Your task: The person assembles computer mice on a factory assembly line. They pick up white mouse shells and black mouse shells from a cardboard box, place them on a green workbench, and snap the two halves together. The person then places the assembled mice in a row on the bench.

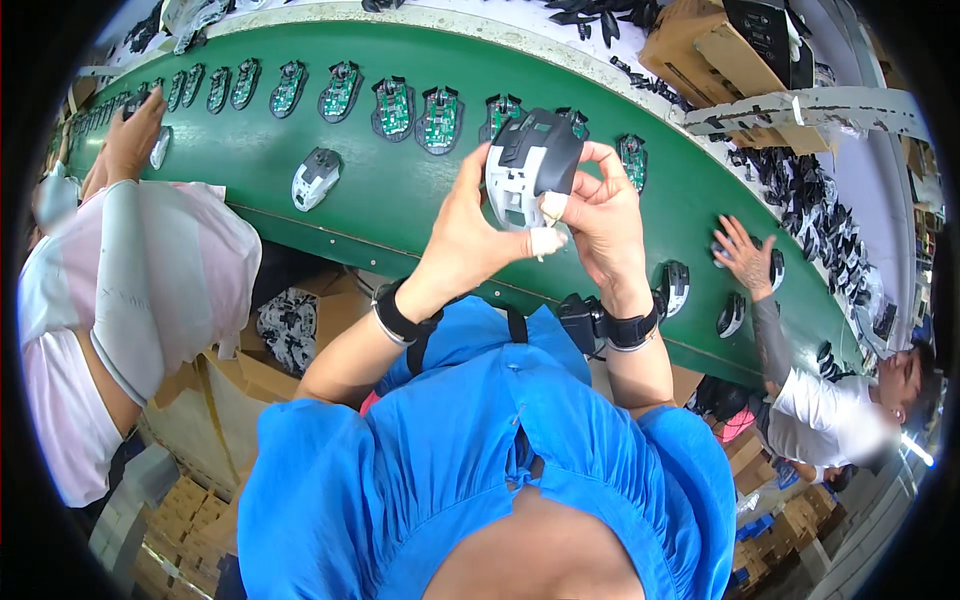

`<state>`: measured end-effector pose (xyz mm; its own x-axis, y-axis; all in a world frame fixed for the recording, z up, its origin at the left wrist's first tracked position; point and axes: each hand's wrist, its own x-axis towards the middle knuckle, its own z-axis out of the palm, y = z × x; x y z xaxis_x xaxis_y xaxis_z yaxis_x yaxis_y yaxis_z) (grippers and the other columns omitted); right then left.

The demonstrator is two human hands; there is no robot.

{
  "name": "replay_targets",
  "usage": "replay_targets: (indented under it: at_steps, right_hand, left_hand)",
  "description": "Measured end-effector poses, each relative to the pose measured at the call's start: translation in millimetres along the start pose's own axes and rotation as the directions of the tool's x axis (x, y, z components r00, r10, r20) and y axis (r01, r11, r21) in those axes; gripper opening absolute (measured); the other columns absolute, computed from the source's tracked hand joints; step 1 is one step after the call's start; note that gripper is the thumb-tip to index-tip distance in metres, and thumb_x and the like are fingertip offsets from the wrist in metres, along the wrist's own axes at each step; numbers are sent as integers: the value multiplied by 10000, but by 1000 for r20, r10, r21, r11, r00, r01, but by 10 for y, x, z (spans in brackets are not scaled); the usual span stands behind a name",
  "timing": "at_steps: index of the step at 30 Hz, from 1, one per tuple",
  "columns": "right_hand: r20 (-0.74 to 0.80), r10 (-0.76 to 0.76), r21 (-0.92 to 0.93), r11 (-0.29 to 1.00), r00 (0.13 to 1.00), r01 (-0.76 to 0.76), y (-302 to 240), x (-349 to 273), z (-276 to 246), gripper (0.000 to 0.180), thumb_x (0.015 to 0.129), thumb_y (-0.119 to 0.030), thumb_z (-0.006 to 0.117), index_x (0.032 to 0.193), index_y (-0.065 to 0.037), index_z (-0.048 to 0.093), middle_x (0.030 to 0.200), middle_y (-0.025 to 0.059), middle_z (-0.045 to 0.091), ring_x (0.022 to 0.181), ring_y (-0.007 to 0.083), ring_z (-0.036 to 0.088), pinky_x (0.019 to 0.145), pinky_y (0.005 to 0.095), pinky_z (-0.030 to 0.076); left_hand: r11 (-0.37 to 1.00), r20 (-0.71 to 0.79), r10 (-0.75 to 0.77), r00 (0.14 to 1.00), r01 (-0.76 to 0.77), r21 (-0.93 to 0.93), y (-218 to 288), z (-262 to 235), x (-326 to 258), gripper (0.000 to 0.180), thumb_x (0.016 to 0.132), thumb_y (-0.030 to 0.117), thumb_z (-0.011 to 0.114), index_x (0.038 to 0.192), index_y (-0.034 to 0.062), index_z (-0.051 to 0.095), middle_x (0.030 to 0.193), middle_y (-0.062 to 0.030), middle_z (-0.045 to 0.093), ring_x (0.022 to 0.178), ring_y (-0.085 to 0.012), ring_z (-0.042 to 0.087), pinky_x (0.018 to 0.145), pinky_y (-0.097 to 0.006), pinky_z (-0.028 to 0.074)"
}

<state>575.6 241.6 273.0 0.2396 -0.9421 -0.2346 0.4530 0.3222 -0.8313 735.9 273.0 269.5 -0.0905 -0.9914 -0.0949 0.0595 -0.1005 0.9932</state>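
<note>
Raised above the green belt, a black and light-grey computer mouse shell (pixel 530 165) is gripped between my two hands. My left hand (pixel 475 222) holds its left side, with the wrapped thumb under the lower end. From the other side my right hand (pixel 605 215) closes on the black flank, its thumb and fingers pinching near the lower right edge. White wrapping covers the tips of both thumbs. Past the shell, a row of mouse bases with green circuit boards (pixel 438 122) lies on the belt; the shell hides part of that row.
A grey and black mouse (pixel 317 180) lies left on the green belt (pixel 390 190). More mice (pixel 675 288) sit at right, near a co-worker's hand (pixel 745 255). Another person's hand (pixel 135 135) works at far left. Cardboard boxes (pixel 715 60) and black parts line the far side.
</note>
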Motion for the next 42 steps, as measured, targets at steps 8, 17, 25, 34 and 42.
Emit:
replay_targets:
  at_steps: [8, 17, 25, 34, 42]
  right_hand:
    - [-23, 73, -88, 993, 997, -74, 72, -11, -6, 615, 694, 79, 736, 1238, 2, 459, 953, 113, 683, 838, 172, 667, 762, 306, 531]
    - [313, 199, -253, 960, 929, -120, -362, -263, -109, 758, 645, -11, 794, 1327, 12, 466, 1262, 88, 552, 1127, 169, 540, 986, 338, 432]
    - [157, 91, -611, 791, 983, 24, -508, -693, 101, 692, 625, -147, 835, 1250, -34, 559, 1210, 84, 612, 1127, 197, 562, 931, 333, 470]
    - [-697, 99, 6, 991, 710, -132, 846, -351, -996, 660, 740, -24, 687, 1313, -61, 361, 1168, 107, 491, 1053, 197, 528, 900, 343, 464]
    - [-352, -583, -786, -241, 732, -570, 827, -908, -2405, 796, 647, -346, 756, 1309, -36, 439, 1308, 241, 407, 1186, 409, 382, 1031, 504, 301]
  left_hand:
    - [999, -20, -1, 1000, 2, 53, -237, -45, 98, 808, 560, 163, 813, 1266, 7, 454, 1094, -117, 603, 1028, -191, 589, 875, -327, 478]
    - [991, 361, -120, 925, 133, -10, 45, -153, -245, 909, 597, 130, 832, 1354, -27, 353, 1296, -108, 461, 1217, -183, 441, 1041, -332, 342]
    - [977, 321, -15, 947, -55, 208, 390, -38, -329, 722, 570, 215, 850, 1203, 16, 567, 1036, -111, 632, 931, -192, 615, 819, -327, 486]
    - [931, 413, 75, 907, -213, 298, -1249, 920, 75, 927, 628, 193, 745, 1399, 14, 262, 1442, -288, 246, 1365, -428, 228, 1111, -450, 243]
    - [852, 295, -179, 939, -2, 523, -1230, 275, 254, 690, 693, 212, 712, 1325, 90, 462, 1389, -208, 398, 1298, -367, 375, 1081, -426, 310]
